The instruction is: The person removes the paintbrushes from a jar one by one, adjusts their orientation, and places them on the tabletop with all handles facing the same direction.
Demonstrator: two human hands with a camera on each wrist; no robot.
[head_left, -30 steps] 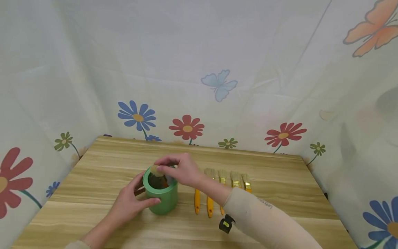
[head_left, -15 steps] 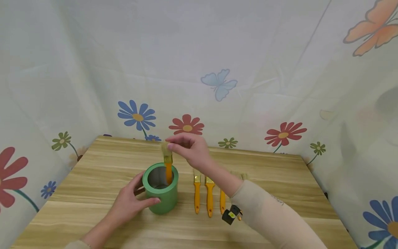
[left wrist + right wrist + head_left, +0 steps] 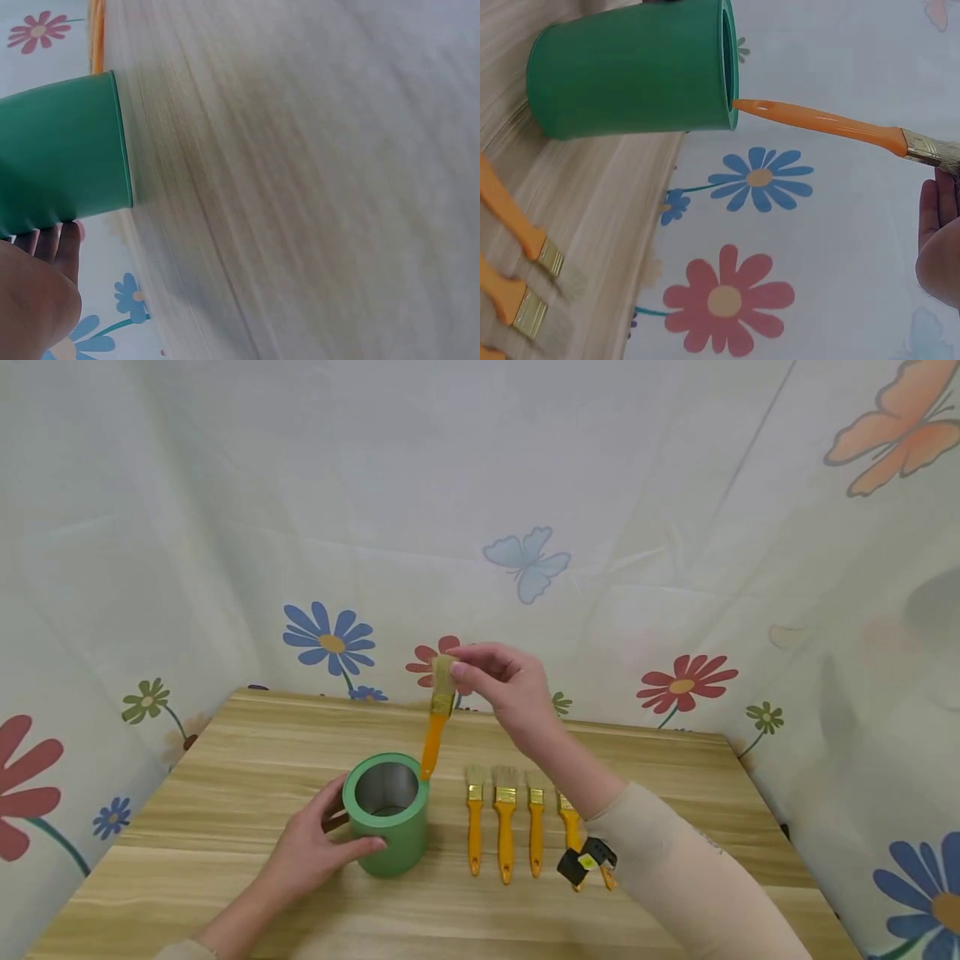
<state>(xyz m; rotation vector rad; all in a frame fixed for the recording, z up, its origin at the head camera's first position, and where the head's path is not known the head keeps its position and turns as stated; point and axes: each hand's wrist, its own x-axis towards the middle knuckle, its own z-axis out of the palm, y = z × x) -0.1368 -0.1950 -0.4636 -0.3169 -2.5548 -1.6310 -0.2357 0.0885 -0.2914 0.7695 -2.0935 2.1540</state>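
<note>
So the right hand (image 3: pixel 504 683) is pinching a paintbrush (image 3: pixel 437 720) by its bristle end, handle hanging down with the tip just at the rim of the green cup (image 3: pixel 387 814). The left hand (image 3: pixel 313 847) is wrapped around the cup's side, holding it steady on the wooden table (image 3: pixel 225 760). Four more brushes (image 3: pixel 517 818) lie in a row just right of the cup. Looks like the brush-clears-the-cup step; I'd guess the next move needs a lift clear of the rim without tipping the cup
</note>
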